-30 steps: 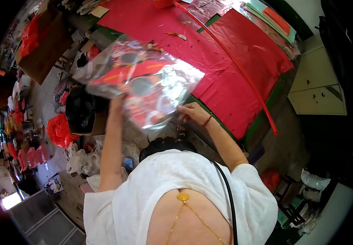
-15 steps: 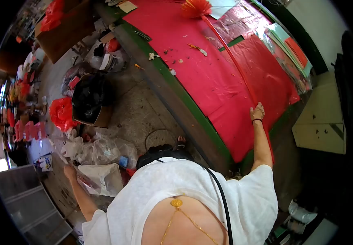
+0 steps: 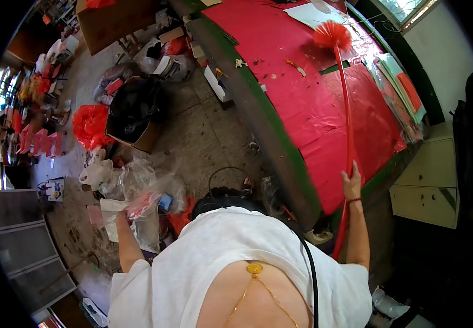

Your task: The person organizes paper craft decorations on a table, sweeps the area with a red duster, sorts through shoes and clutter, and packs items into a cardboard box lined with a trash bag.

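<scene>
A long red-handled duster [image 3: 347,109] with a round bristle head lies across the view, its head above the far part of the table. My right hand [image 3: 352,183] is closed round the handle, close to the table's near corner. Under the handle, a red plastic sheet [image 3: 296,117] covers the table and carries small bits of debris. My left hand [image 3: 121,220] is low on the left, by a pinkish clear plastic bag [image 3: 144,203] and a white bag [image 3: 110,210]. Its fingers are hidden or blurred.
A cardboard box lined with a black bag [image 3: 135,112] stands on the floor, beside a red plastic bag [image 3: 90,127]. A beige cabinet [image 3: 423,175] is at right. Folders [image 3: 400,90] lie at the table's far right edge. A black cable [image 3: 313,273] hangs over my shirt.
The duster's head has shifted right and nearer, its handle now more upright in view, as my right hand moved lower. My left hand has moved right, to the plastic bags. The view has turned.
</scene>
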Demonstrator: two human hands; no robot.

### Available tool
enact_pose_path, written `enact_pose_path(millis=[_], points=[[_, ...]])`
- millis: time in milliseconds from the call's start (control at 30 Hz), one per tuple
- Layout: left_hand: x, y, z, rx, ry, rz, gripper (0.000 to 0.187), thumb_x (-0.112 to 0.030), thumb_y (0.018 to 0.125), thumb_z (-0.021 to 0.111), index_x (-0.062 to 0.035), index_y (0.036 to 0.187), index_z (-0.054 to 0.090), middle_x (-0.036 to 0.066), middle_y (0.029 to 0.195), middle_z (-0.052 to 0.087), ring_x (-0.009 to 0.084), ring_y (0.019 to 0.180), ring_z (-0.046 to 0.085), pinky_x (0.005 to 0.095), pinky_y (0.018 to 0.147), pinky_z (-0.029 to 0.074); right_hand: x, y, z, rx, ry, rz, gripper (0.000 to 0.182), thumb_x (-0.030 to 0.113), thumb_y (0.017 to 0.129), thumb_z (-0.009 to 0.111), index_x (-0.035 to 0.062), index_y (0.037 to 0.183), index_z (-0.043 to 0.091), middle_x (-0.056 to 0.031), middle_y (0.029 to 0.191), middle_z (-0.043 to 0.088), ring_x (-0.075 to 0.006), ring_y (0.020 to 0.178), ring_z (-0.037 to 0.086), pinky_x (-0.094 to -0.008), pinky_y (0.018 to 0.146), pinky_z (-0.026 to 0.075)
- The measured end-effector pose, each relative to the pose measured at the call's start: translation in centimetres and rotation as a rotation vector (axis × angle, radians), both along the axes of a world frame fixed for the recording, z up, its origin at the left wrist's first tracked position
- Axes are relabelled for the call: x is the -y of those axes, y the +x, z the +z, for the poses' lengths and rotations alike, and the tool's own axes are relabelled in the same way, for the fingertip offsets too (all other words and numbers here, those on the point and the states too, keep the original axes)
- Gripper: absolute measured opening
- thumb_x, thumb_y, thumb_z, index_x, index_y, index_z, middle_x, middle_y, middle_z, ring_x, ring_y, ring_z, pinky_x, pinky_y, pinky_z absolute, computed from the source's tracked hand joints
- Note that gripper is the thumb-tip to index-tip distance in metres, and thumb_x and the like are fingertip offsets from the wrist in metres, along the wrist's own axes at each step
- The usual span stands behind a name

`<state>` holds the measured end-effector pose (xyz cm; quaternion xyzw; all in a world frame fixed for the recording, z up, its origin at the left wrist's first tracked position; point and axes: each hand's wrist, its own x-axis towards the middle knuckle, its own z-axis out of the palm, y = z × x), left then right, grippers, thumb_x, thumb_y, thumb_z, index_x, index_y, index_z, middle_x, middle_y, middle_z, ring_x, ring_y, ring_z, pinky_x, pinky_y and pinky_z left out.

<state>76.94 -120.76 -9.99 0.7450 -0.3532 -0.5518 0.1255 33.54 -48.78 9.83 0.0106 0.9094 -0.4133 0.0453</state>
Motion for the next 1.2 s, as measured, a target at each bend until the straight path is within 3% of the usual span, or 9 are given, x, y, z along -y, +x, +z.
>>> enact_pose_path(millis=[200, 267, 333, 433, 600, 733, 1100, 1167, 1200], points=[[-0.2, 2.7, -2.9, -0.002, 0.045, -0.201, 0.022, -0.009, 0.07, 0.043, 0.003, 0.087, 0.05, 0.016, 0.077, 0.052, 0.03, 0.063, 0.054, 0.0415, 0.051, 0.045, 8.0, 17.0, 3.6, -0.009, 0.063, 0.212, 0.053, -0.001, 0.072, 0.051, -0.0088, 0.121, 0.031, -0.019, 0.106, 0.052, -0.0216, 0.096, 0.05, -0.028, 0.084, 0.038], [2.4, 3.9, -6.8, -0.121, 0.073, -0.097, 0.02, -0.009, 0.07, 0.043, 0.0038, 0.084, 0.05, 0.016, 0.074, 0.052, 0.0284, 0.058, 0.053, 0.0394, 0.046, 0.043, 10.7, 22.8, 6.2, 0.281, -0.164, 0.296, 0.056, 0.0, 0.073, 0.052, -0.0065, 0.124, 0.029, -0.0144, 0.114, 0.047, -0.0184, 0.106, 0.043, -0.0266, 0.088, 0.034], [2.5, 2.5, -5.4, -0.051, 0.018, -0.262, 0.021, -0.011, 0.07, 0.043, 0.0035, 0.083, 0.05, 0.015, 0.072, 0.052, 0.0273, 0.055, 0.051, 0.0387, 0.044, 0.041, 12.1, 26.7, 7.5, 0.425, -0.569, 0.267, 0.057, 0.001, 0.073, 0.055, -0.0016, 0.125, 0.032, -0.0056, 0.102, 0.048, -0.0115, 0.085, 0.045, -0.0241, 0.076, 0.038], [2.7, -0.1, -5.7, -0.033, -0.056, -0.233, 0.022, -0.013, 0.072, 0.043, 0.003, 0.083, 0.052, 0.014, 0.07, 0.052, 0.025, 0.05, 0.047, 0.0364, 0.041, 0.039, 13.3, 30.2, 10.7, 0.49, -0.598, 0.307, 0.059, 0.002, 0.072, 0.057, -0.0011, 0.125, 0.032, -0.0038, 0.104, 0.047, -0.0102, 0.089, 0.043, -0.0232, 0.079, 0.037], [4.6, -0.2, -6.9, -0.404, 0.129, -0.001, 0.023, -0.015, 0.076, 0.042, 0.0026, 0.085, 0.054, 0.013, 0.07, 0.053, 0.0225, 0.048, 0.046, 0.0332, 0.039, 0.037, 11.8, 30.6, 11.2, 0.215, -0.379, 0.175, 0.057, 0.002, 0.072, 0.055, -0.0028, 0.125, 0.032, -0.0073, 0.106, 0.048, -0.013, 0.093, 0.045, -0.0247, 0.081, 0.036], [3.1, 4.3, -5.6, -0.092, -0.09, -0.229, 0.023, -0.019, 0.081, 0.043, -0.0003, 0.085, 0.057, 0.01, 0.07, 0.055, 0.0212, 0.052, 0.049, 0.033, 0.044, 0.04, 8.6, 27.8, 10.3, -0.097, -0.147, 0.028, 0.051, 0.002, 0.071, 0.049, -0.002, 0.12, 0.038, -0.004, 0.079, 0.051, -0.0116, 0.064, 0.048, -0.0239, 0.059, 0.042], [-0.8, 13.7, -8.3, 0.16, -0.122, -0.377, 0.018, -0.018, 0.077, 0.05, -0.0018, 0.078, 0.058, 0.013, 0.067, 0.054, 0.0256, 0.06, 0.054, 0.043, 0.048, 0.042, 10.5, 34.4, 4.3, -0.162, -0.081, 0.292, 0.053, 0.006, 0.071, 0.054, 0.0019, 0.121, 0.036, -0.0046, 0.073, 0.05, -0.0139, 0.067, 0.049, -0.0261, 0.063, 0.042], [-1.5, 12.1, -7.1, 0.246, -0.117, -0.546, 0.018, -0.017, 0.077, 0.049, -0.0005, 0.078, 0.057, 0.015, 0.067, 0.054, 0.0265, 0.061, 0.055, 0.0433, 0.049, 0.042, 11.4, 35.2, 8.3, 0.393, -0.294, 0.317, 0.056, 0.006, 0.071, 0.055, 0.002, 0.123, 0.034, -0.0089, 0.082, 0.053, -0.016, 0.075, 0.051, -0.0266, 0.071, 0.042], [-0.6, 11.6, -7.5, 0.416, -0.1, -1.035, 0.017, -0.016, 0.076, 0.048, -0.0012, 0.078, 0.057, 0.015, 0.067, 0.054, 0.0264, 0.058, 0.053, 0.0428, 0.048, 0.041, 11.6, 35.5, 9.0, 0.575, -0.354, 0.312, 0.057, 0.007, 0.072, 0.055, 0.002, 0.124, 0.033, -0.0103, 0.085, 0.054, -0.0168, 0.078, 0.051, -0.0268, 0.073, 0.042]])
